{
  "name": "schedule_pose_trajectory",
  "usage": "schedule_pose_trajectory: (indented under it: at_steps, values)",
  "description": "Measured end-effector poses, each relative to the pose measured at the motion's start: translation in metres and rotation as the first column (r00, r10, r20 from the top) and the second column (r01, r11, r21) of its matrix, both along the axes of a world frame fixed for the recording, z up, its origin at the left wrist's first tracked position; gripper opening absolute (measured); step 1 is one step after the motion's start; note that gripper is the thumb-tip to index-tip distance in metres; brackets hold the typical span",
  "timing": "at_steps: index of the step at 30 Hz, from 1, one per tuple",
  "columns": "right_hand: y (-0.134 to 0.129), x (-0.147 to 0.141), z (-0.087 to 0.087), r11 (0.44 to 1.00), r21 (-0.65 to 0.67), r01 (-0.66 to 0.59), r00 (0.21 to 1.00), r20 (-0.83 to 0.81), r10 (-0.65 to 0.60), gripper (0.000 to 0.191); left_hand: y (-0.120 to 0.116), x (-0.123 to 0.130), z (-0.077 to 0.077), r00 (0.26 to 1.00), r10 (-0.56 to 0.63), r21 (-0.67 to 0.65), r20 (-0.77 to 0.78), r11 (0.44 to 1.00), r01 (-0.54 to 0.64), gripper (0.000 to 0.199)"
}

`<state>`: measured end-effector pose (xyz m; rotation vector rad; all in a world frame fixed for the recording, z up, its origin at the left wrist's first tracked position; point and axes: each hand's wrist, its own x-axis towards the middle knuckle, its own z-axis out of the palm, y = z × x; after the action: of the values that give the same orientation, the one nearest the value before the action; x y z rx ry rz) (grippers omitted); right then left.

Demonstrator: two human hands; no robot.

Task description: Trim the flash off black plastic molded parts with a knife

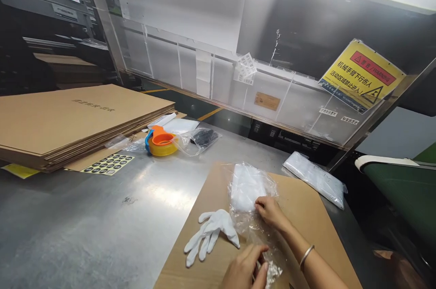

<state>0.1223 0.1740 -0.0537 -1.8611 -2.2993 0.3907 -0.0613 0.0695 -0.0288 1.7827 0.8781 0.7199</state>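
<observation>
A clear plastic bag with folded white material (pixel 247 186) inside lies on a brown cardboard sheet (pixel 299 198). My right hand (pixel 270 211) pinches the bag at the lower right corner of the white material. Lower down, my left hand (pixel 245 268) is curled at the bag's crumpled near end, thumb and fingers closing on the plastic. A white glove (pixel 213 234) rests on the cardboard, left of the bag.
Stacked cardboard (pixel 85 121) fills the left side, beside a sticker sheet (pixel 109 164). An orange tape dispenser (pixel 160 141) and bagged dark item (pixel 204 138) sit behind. A wrapped white packet (pixel 315 179) lies right, near a green conveyor (pixel 402 184). A clear panel (pixel 225 71) stands behind.
</observation>
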Motion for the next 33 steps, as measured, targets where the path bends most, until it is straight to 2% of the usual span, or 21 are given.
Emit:
schedule_pose_trajectory:
  at_steps: [3,6,11,16,22,28,33]
  values:
    - [0.000,-0.010,-0.006,0.998,0.055,-0.004,0.999,0.054,0.001,0.027,0.015,0.016,0.009,0.985,-0.010,0.252,-0.175,0.966,0.055,0.032]
    - [0.006,-0.017,-0.010,0.996,0.093,0.010,0.996,0.086,-0.018,0.025,0.027,0.022,0.014,0.928,0.070,0.357,-0.366,0.931,0.071,0.031]
    - [0.014,-0.012,-0.014,0.995,0.102,0.019,0.996,0.080,-0.027,0.026,0.041,0.023,0.008,0.867,0.105,0.356,-0.487,0.931,0.087,0.032]
    - [0.015,-0.007,-0.013,0.997,0.081,-0.010,0.996,0.086,0.003,0.026,0.043,0.026,0.004,0.824,0.119,0.353,-0.555,0.930,0.103,0.041]
    - [0.020,-0.017,-0.008,0.998,0.063,-0.006,0.989,0.145,-0.003,0.025,0.047,0.033,0.004,0.776,0.134,0.374,-0.616,0.917,0.138,0.040]
    - [0.018,-0.013,0.002,0.999,0.046,0.004,0.990,0.142,-0.010,0.025,0.059,0.041,-0.002,0.751,0.154,0.392,-0.642,0.908,0.148,0.055]
    - [0.009,-0.001,0.013,1.000,0.016,0.021,0.998,0.055,-0.022,0.025,0.069,0.045,-0.005,0.769,0.167,0.389,-0.618,0.914,0.113,0.038]
